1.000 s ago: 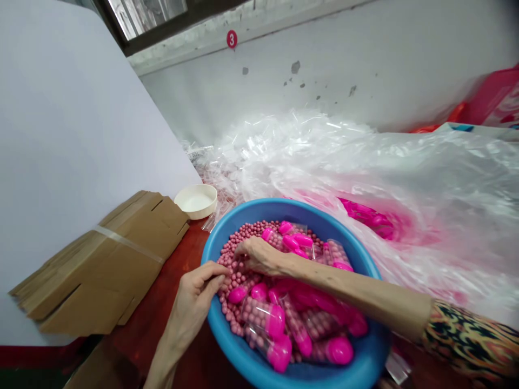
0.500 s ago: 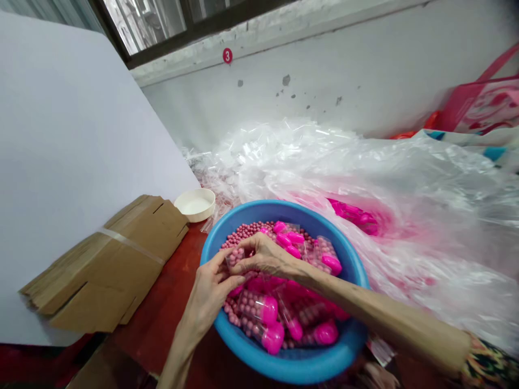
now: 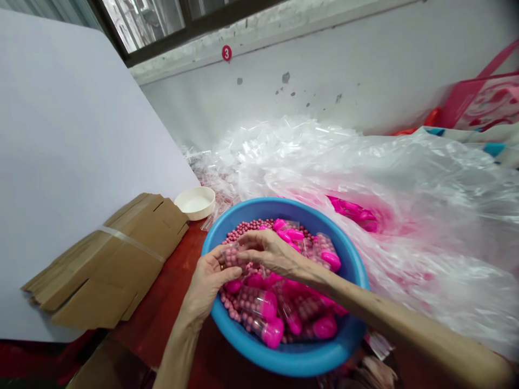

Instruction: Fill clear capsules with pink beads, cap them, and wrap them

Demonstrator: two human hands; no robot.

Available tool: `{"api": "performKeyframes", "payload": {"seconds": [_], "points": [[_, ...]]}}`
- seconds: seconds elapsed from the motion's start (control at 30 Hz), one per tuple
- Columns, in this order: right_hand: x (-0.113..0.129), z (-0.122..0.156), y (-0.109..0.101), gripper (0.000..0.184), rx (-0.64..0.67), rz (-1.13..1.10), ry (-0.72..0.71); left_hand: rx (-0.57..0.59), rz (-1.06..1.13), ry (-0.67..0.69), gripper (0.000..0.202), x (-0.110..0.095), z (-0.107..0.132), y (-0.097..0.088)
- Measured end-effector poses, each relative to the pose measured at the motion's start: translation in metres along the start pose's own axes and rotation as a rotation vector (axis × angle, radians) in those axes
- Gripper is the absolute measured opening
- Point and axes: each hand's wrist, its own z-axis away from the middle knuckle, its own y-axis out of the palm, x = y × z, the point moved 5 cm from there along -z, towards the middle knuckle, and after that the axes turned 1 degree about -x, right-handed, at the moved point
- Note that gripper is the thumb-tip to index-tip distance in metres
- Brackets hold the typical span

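Bead-filled clear tube [image 3: 232,257] stays clenched between left hand [image 3: 208,283] and right hand [image 3: 273,253], above the blue basin [image 3: 284,363] near its left rim; wall sticker [image 3: 226,53] reads 3.

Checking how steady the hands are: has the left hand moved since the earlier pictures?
Yes: the left hand has moved toward the far rim of the blue basin.

Flattened cardboard [image 3: 106,262] beside a white bowl [image 3: 194,203]
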Motion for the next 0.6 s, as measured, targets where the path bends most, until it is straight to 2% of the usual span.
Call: {"api": "performKeyframes", "payload": {"seconds": [0.13,0.3,0.47,0.53,0.6], "points": [[0.010,0.009,-0.022,0.009,-0.169,0.033,-0.014,-0.015,0.039,-0.017,0.035,0.001,0.001,-0.002],[0.025,0.046,-0.045,0.014,-0.246,0.017,0.015,-0.059,0.090,-0.013,0.028,0.000,0.006,0.005],[0.043,0.124,-0.059,0.017,-0.356,0.041,0.154,-0.127,0.172,0.032,0.020,-0.003,0.032,0.014],[0.041,0.162,-0.055,0.021,-0.324,0.071,0.295,-0.160,0.144,0.121,0.014,-0.008,0.048,0.015],[0.031,0.199,-0.042,0.023,-0.229,0.064,0.413,-0.139,0.060,0.199,0.008,-0.012,0.066,0.017]]}}
